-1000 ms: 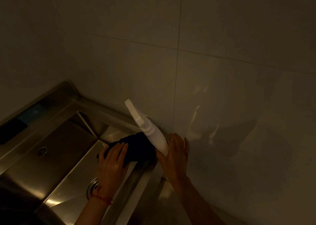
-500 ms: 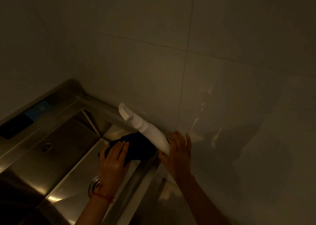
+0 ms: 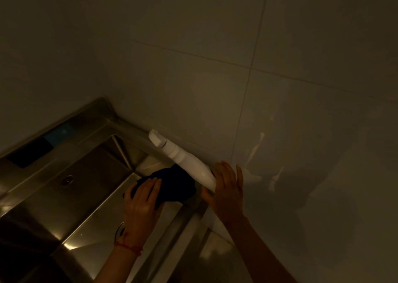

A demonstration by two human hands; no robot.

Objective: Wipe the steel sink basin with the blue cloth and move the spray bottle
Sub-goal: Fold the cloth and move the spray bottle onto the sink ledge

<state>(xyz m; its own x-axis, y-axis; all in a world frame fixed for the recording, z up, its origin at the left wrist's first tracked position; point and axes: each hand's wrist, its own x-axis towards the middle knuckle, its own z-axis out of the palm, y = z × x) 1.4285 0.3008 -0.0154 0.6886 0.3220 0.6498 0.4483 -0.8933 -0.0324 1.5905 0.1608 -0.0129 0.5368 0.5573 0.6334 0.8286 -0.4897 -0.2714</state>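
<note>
The scene is dim. My left hand (image 3: 142,205) lies with fingers stretched over the dark blue cloth (image 3: 174,185), pressing it against the far right corner of the steel sink basin (image 3: 71,196). My right hand (image 3: 226,192) grips the lower body of the white spray bottle (image 3: 187,162). The bottle is tilted far to the left, its nozzle pointing along the sink's back rim near the wall. Its base is hidden by my fingers.
A tiled wall (image 3: 237,67) rises right behind the sink. A drain (image 3: 120,229) sits in the basin floor below my left wrist, and an overflow hole (image 3: 67,179) in the left wall. A blue-and-black item (image 3: 41,144) lies on the left rim. A steel ledge (image 3: 215,257) extends right.
The spray bottle has tipped further left and lower, nozzle now close to the back rim. My left hand stays on the cloth in the corner.
</note>
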